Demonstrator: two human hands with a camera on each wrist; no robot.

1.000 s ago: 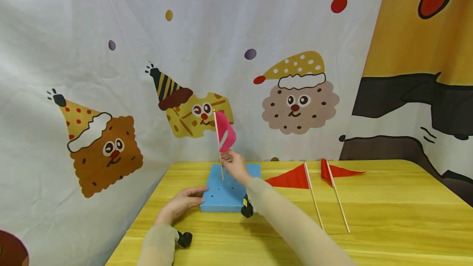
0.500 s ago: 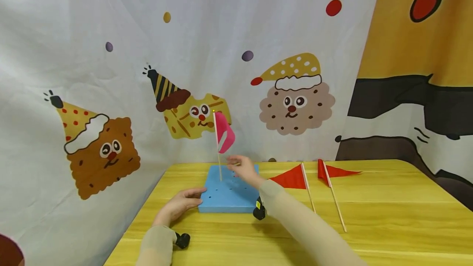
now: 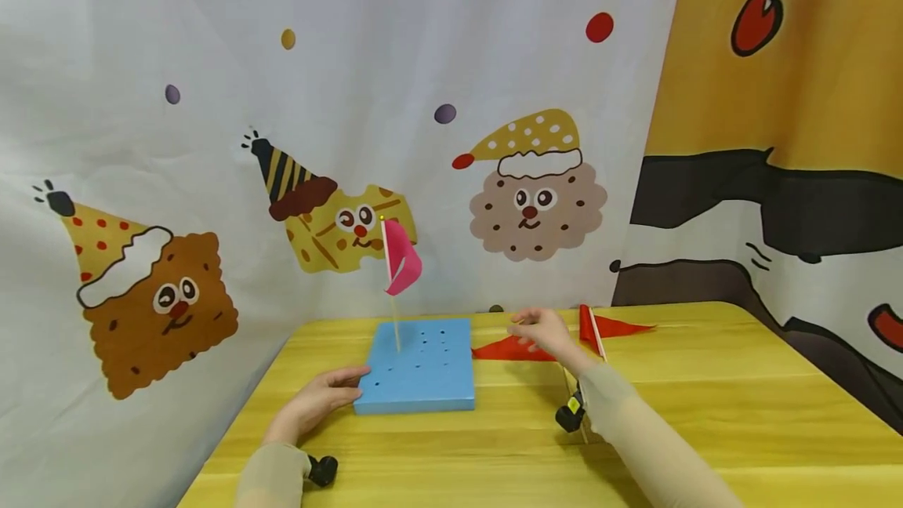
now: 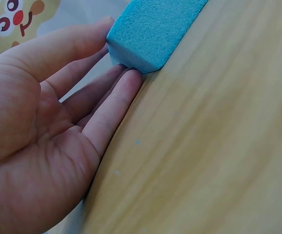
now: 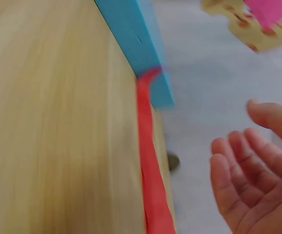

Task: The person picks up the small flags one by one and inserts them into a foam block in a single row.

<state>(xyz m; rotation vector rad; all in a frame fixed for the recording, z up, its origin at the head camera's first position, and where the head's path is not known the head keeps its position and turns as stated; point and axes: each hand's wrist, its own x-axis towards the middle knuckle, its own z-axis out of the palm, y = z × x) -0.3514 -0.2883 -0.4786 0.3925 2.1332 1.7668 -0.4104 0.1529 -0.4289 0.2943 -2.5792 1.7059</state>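
Observation:
A blue foam block (image 3: 423,382) with several small holes lies on the table. In it stands a pink flag (image 3: 404,259) on a thin stick, upright with a slight lean. At the block's left side my left hand (image 3: 317,402) touches its edge with fairly straight fingers; the left wrist view shows the fingertips (image 4: 130,80) against the block's corner. My right hand (image 3: 550,333) is over a red triangular flag (image 3: 504,349), fingers loosely bent and holding nothing. The arm covers part of that flag's stick. Farther right lies a second red flag (image 3: 624,327).
The wooden table (image 3: 423,461) ends at the back against a white printed curtain (image 3: 395,100) with cartoon biscuits. A small black camera is on each wrist.
My right hand has let go of the pink flag's stick and moved right, over the nearer red flag. The pink flag stays standing. The left hand stays at the block; the head view has turned right.

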